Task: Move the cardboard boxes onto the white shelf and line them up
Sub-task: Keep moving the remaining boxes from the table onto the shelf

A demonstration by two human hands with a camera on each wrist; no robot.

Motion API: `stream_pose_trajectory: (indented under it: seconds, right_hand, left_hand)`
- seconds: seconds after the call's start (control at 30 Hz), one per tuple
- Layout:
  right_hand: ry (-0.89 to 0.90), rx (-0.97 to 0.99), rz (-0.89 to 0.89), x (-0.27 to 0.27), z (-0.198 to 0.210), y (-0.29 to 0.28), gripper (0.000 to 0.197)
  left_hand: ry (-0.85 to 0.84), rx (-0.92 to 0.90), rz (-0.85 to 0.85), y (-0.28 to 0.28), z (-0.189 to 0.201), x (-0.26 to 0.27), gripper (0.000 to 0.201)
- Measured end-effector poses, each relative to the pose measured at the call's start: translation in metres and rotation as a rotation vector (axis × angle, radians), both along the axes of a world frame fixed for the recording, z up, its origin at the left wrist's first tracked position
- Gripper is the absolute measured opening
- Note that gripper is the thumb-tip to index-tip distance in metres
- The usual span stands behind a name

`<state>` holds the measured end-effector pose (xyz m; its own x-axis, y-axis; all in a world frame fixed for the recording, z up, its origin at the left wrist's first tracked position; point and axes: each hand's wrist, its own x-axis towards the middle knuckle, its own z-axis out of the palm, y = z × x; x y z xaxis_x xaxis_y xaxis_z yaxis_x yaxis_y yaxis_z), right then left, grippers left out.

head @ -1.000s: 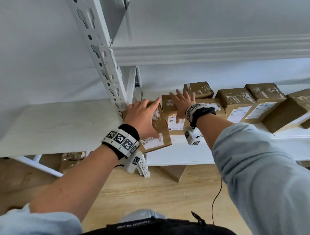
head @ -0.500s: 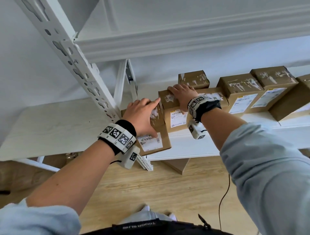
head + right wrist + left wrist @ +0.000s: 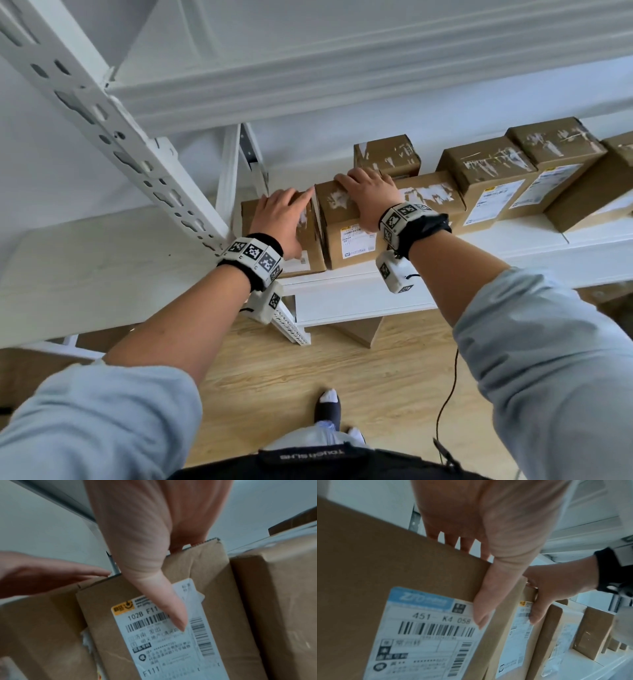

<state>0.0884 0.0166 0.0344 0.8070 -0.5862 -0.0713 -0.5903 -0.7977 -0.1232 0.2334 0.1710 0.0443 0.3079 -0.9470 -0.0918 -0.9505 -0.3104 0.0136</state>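
Observation:
Several brown cardboard boxes stand in a row on the white shelf [image 3: 359, 301]. My left hand [image 3: 281, 219] grips the leftmost box [image 3: 313, 240], fingers over its top and thumb down its labelled front; the left wrist view shows this hand [image 3: 488, 534] on the box [image 3: 402, 574]. That box stands upright beside the second box [image 3: 346, 219]. My right hand [image 3: 368, 197] holds the second box, fingers hooked over its far top edge. In the right wrist view the thumb of this hand [image 3: 145, 534] lies on the label of its box [image 3: 223, 601].
A perforated white upright post [image 3: 120, 137] stands just left of the leftmost box. The upper shelf beam [image 3: 342, 78] runs overhead. A smaller box [image 3: 387, 154] sits behind the row and more boxes [image 3: 486, 164] continue rightward. Another box [image 3: 359, 330] lies under the shelf.
The leftmost box was tilted and hung over the shelf's front edge; it now stands upright on the shelf against the second box. My right hand has closed over the second box's top.

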Motion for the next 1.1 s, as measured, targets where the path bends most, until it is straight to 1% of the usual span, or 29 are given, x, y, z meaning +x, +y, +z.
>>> stream_pose_trajectory:
  seconds: [0.13,0.23,0.33,0.57,0.7,0.83,0.9,1.03,1.1]
  right_hand:
    - [-0.016,0.02,-0.051,-0.002,0.004,0.009,0.092]
    - [-0.014,0.054,-0.075,-0.001,0.009,0.017,0.097]
    - [-0.006,0.06,-0.075,0.005,0.011,0.025,0.102]
    - [-0.022,0.049,-0.093,0.006,0.01,0.032,0.104]
    - [0.001,0.065,-0.07,0.005,0.012,0.034,0.104]
    - [-0.006,0.072,-0.068,0.006,0.014,0.034,0.1]
    - [-0.006,0.076,-0.065,0.005,0.014,0.034,0.101]
    - [-0.023,0.074,-0.069,0.002,0.011,0.033,0.101]
    - [-0.032,0.076,-0.061,0.0,0.01,0.033,0.1]
  left_hand:
    - [0.054,0.0,0.002,-0.008,-0.004,0.008,0.126]
    - [0.078,0.033,0.014,-0.011,-0.005,0.012,0.124]
    - [0.119,0.068,0.048,-0.011,-0.004,0.016,0.121]
    - [0.101,0.076,0.036,-0.012,-0.011,0.019,0.121]
    - [0.139,0.08,0.056,-0.015,-0.011,0.021,0.118]
    - [0.174,0.104,0.079,-0.016,-0.005,0.02,0.119]
    - [0.166,0.091,0.074,-0.015,-0.002,0.019,0.118]
    - [0.124,0.05,0.054,-0.009,0.0,0.014,0.108]
    - [0.106,0.06,0.065,-0.007,0.001,0.01,0.107]
